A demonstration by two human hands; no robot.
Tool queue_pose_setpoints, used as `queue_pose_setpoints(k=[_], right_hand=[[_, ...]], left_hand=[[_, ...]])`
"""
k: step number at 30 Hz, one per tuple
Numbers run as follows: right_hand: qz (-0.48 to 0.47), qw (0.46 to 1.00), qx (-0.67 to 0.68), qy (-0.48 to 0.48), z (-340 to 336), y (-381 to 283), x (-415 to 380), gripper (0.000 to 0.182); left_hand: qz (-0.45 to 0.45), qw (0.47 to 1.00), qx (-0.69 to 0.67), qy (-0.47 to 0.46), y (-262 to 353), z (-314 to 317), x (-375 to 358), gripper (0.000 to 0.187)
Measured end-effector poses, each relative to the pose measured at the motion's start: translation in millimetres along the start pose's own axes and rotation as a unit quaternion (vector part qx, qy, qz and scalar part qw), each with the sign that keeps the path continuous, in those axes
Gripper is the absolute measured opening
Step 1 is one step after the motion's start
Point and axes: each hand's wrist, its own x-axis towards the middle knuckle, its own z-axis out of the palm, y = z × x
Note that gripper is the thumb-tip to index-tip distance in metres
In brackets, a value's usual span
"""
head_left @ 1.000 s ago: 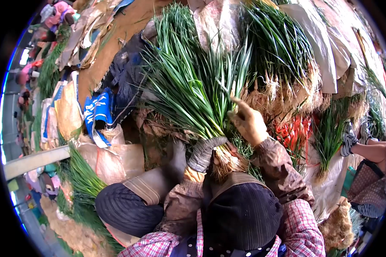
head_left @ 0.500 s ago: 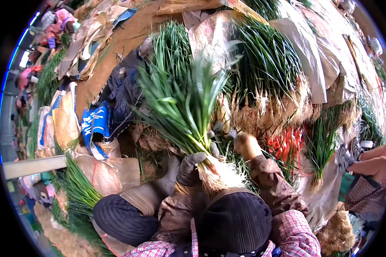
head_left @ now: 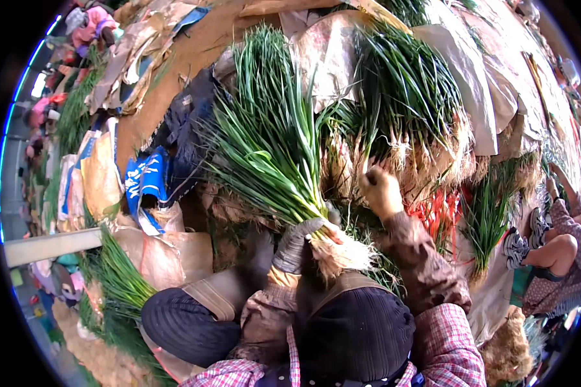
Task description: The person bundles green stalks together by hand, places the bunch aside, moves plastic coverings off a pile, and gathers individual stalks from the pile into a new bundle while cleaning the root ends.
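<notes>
A thick bunch of scallions (head_left: 271, 155) is in my left hand (head_left: 300, 242), which wears a grey glove and is closed round the white stems. Its green leaves fan up and to the left, and its pale roots hang over my lap. My right hand (head_left: 379, 188) is closed, with fingers pinched on the root end of a single scallion (head_left: 368, 145) at the edge of the pile. Behind it lies a large heap of scallions (head_left: 407, 84), roots facing me. Another heap (head_left: 265, 58) lies behind the held bunch.
Red plastic ties (head_left: 432, 219) lie right of my right arm, beside a smaller scallion bunch (head_left: 487, 219). A blue printed bag (head_left: 147, 177) and dark cloth (head_left: 190, 116) are at left. More scallions (head_left: 122, 271) lie past my knee. Another person (head_left: 558, 251) sits at far right.
My right hand has moved up and away from the held bunch to the scallion pile. The bunch, blurred before, is now steadier, with its roots shifted slightly right.
</notes>
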Motion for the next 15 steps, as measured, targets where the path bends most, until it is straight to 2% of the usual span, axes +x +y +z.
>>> queue_pose_setpoints(k=[2, 3, 4, 6, 7, 8, 10, 11, 12, 14, 15], right_hand=[[-0.092, 0.993, 0.023, -0.074, -1.6, -21.3, -45.3, 0.011], [-0.096, 0.981, 0.092, -0.138, -0.1, -24.2, -63.5, 0.014], [-0.098, 0.962, 0.162, -0.199, 1.8, -25.7, -78.4, 0.016], [-0.001, 0.944, 0.198, -0.263, 2.0, -23.6, -90.0, 0.025], [0.08, 0.94, 0.194, -0.268, -1.5, -20.1, -86.3, 0.034], [0.173, 0.928, 0.236, -0.232, 0.9, -15.4, -78.7, 0.044], [0.198, 0.946, 0.236, -0.102, -11.2, -46.8, -56.6, 0.048], [0.161, 0.947, 0.246, -0.127, 0.4, -29.5, -44.5, 0.05], [0.197, 0.94, 0.246, -0.13, 3.0, -41.5, -34.6, 0.042], [0.201, 0.93, 0.29, -0.103, 37.4, -22.9, -34.5, 0.034], [0.208, 0.901, 0.355, -0.134, 25.4, -48.9, -37.1, 0.027]], left_hand=[[-0.076, 0.992, 0.078, -0.069, 8.3, -9.0, -1.6, 0.04], [-0.037, 0.988, 0.139, -0.055, 1.0, -20.6, 5.3, 0.036], [-0.036, 0.989, 0.131, -0.057, -5.5, -32.0, 7.1, 0.032], [-0.01, 0.991, 0.134, -0.018, -11.3, -34.9, 7.7, 0.036], [-0.012, 0.992, 0.129, -0.01, -12.1, -35.9, 6.9, 0.031], [-0.04, 0.991, 0.127, -0.023, -15.6, -46.4, 11.1, 0.032], [0.012, 0.979, 0.204, -0.004, -20.8, -54.9, 13.4, 0.032], [0.033, 0.972, 0.234, 0.002, -22.2, -56.2, 13.7, 0.032], [0.047, 0.968, 0.247, 0.0, -21.1, -50.9, 14.8, 0.032], [0.051, 0.965, 0.257, 0.007, -15.7, -38.5, 10.9, 0.032], [0.043, 0.966, 0.254, 0.019, -4.2, -14.9, 0.1, 0.033]])
